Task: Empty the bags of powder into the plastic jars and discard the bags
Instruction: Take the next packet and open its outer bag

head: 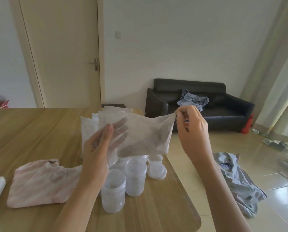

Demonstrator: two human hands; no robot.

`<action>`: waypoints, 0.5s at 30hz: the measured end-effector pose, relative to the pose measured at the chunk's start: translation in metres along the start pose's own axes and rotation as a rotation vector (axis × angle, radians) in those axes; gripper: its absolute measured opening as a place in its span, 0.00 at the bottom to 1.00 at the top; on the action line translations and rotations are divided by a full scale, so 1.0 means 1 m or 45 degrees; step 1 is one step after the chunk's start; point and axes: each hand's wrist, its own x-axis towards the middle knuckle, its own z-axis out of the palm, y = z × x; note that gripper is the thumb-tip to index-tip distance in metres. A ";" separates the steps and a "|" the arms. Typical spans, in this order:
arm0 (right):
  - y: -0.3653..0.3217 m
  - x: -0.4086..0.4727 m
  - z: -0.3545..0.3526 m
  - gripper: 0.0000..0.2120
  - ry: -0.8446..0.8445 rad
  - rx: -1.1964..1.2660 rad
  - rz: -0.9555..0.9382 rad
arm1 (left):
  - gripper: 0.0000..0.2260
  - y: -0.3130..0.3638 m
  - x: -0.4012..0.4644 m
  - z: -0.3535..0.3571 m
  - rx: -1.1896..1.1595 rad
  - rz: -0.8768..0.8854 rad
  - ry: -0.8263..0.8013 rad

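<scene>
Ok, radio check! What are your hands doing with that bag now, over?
Left hand grips see-through plastic powder bag; right hand pinches its top corner. Bag above open clear plastic jars. Nothing blocking.

Head-worn wide view, forward and down, close over table (39,124).

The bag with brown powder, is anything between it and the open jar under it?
Nothing visible blocks it. The bag, held up by the left hand and right hand, hangs above the open jar, which has no lid on; only air lies between.
</scene>
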 end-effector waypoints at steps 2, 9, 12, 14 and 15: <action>0.001 -0.002 0.002 0.05 0.005 0.015 0.020 | 0.14 0.004 -0.002 0.002 -0.018 -0.003 -0.013; -0.002 -0.009 0.009 0.06 -0.055 0.102 0.069 | 0.13 0.019 -0.006 0.011 0.001 0.018 -0.090; -0.004 -0.012 0.010 0.05 -0.016 0.162 0.098 | 0.11 0.022 -0.006 0.012 0.010 0.016 -0.056; -0.005 -0.013 0.011 0.05 -0.037 0.217 0.161 | 0.12 0.023 -0.006 0.012 -0.013 -0.008 -0.052; -0.006 -0.016 0.014 0.05 -0.084 0.257 0.208 | 0.13 0.023 -0.007 0.013 -0.031 -0.024 -0.050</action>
